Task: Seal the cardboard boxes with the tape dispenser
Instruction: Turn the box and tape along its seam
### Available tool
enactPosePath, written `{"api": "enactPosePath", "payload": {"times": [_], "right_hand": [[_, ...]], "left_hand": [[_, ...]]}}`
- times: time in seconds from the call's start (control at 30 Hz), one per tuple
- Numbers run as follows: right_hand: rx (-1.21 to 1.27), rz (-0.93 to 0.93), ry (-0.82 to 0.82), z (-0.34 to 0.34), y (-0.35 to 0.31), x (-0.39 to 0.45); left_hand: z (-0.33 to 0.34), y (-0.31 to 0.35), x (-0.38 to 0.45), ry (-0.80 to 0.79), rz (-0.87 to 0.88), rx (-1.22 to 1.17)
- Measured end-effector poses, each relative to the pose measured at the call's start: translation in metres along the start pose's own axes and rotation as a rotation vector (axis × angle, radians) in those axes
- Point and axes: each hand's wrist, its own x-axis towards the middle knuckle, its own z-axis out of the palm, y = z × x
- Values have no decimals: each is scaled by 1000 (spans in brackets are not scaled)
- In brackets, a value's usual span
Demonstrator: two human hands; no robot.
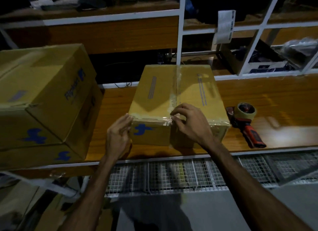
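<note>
A closed cardboard box (192, 93) with blue print stands on the wooden shelf (268, 95), clear tape running along its top seam and over the near edge. My right hand (187, 122) rests on that near top edge, fingers bent down onto the tape. My left hand (118, 136) lies flat against the box's near left corner with straight fingers. The tape dispenser (246, 120), with a red and black handle and a tan roll, lies on the shelf right of the box, held by neither hand.
Two stacked cardboard boxes (43, 96) fill the shelf's left side. White metal rack posts (181, 33) and upper shelves with bundles rise behind. A wire mesh panel (189, 174) runs below the shelf edge. Labels (224, 26) hang from the rack.
</note>
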Motion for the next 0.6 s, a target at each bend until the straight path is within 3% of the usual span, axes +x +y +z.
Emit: {"api": "enactPosePath", "payload": {"times": [0.17, 0.43, 0.6], "right_hand": [[-26, 17, -159, 25, -17, 24], [-23, 122, -98, 40, -27, 8], [9, 191, -72, 44, -28, 5]], "left_hand": [[-3, -14, 12, -41, 99, -82], [-18, -37, 36, -128, 502, 52], [-20, -56, 47, -209, 660, 85]]}}
